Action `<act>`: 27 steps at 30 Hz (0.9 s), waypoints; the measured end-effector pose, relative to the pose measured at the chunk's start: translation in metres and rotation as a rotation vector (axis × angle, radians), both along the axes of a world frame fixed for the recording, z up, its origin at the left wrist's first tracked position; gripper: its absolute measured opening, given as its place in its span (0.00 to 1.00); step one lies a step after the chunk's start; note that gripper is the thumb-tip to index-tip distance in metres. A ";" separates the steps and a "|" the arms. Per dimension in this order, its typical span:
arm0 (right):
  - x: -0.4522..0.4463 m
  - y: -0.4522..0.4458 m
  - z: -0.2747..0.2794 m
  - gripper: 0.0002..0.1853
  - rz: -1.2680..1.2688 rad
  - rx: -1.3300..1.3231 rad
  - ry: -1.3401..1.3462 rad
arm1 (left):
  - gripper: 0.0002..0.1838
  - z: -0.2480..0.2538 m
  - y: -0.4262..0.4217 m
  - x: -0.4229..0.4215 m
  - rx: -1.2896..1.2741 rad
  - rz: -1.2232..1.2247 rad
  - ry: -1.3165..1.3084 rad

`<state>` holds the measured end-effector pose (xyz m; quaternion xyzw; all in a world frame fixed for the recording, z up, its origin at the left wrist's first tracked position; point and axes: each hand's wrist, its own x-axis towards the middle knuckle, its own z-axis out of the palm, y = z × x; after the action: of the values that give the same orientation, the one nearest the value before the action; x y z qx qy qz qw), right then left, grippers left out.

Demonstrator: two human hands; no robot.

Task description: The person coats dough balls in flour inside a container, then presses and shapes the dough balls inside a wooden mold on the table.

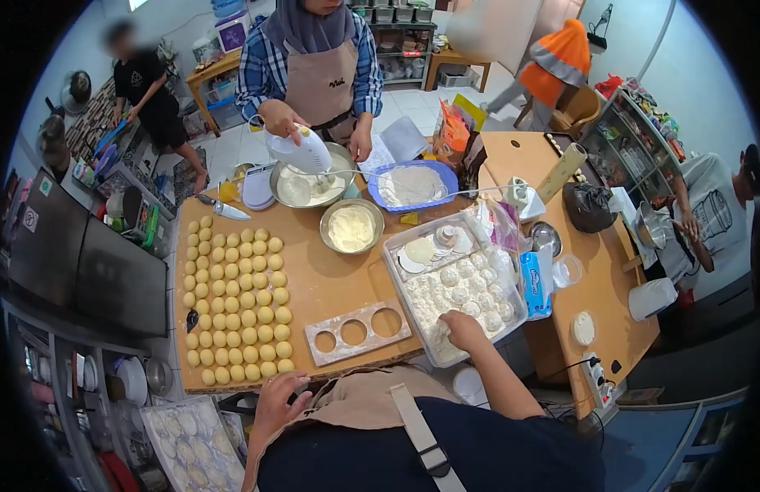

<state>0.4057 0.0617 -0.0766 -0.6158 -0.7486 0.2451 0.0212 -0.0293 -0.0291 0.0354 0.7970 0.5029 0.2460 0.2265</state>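
Note:
My right hand [464, 331] reaches into a white tray [433, 358] of flour [429, 305]. Its fingers are bunched and point down; what they hold, if anything, is hidden. Floured dough balls [470, 308] lie beside it in the tray, with pale discs [418, 250] at the far end. My left hand [280, 402] hangs at the table's front edge with its fingers apart, holding nothing. Close to it, rows of round yellow dough balls [232, 303] cover the table's left part. Between the hands lies a floured board with three round holes [337, 348].
Across the table [306, 238], a co-worker holds a white hand mixer [302, 150] in a metal bowl [275, 184]. Nearby are a bowl of yellowish powder [351, 230], a blue basin [450, 176] and a knife [224, 209]. A blue pack [535, 284] stands right of the tray.

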 end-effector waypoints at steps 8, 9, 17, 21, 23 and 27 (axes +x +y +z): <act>0.034 0.009 0.018 0.24 -0.187 0.041 0.043 | 0.14 -0.005 0.007 0.016 0.009 -0.061 -0.001; 0.034 0.010 0.027 0.22 -0.242 0.158 0.039 | 0.14 -0.005 0.006 0.016 0.015 -0.067 -0.004; 0.047 0.062 -0.010 0.21 -0.125 0.002 -0.182 | 0.13 0.009 -0.017 -0.011 -0.037 0.098 -0.017; -0.009 0.083 0.051 0.27 0.023 -0.018 -0.236 | 0.13 0.004 -0.043 -0.048 -0.057 0.251 0.015; -0.069 0.101 0.071 0.29 0.118 -0.012 -0.186 | 0.13 -0.004 -0.055 -0.068 -0.070 0.288 0.008; -0.241 0.134 0.051 0.29 0.522 0.031 0.148 | 0.15 -0.009 -0.071 -0.114 -0.050 0.367 -0.016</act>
<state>0.1651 0.1958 -0.0254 -0.3819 -0.8821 0.2751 0.0210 -0.1437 -0.0996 0.0259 0.6841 0.6441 0.2769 0.2014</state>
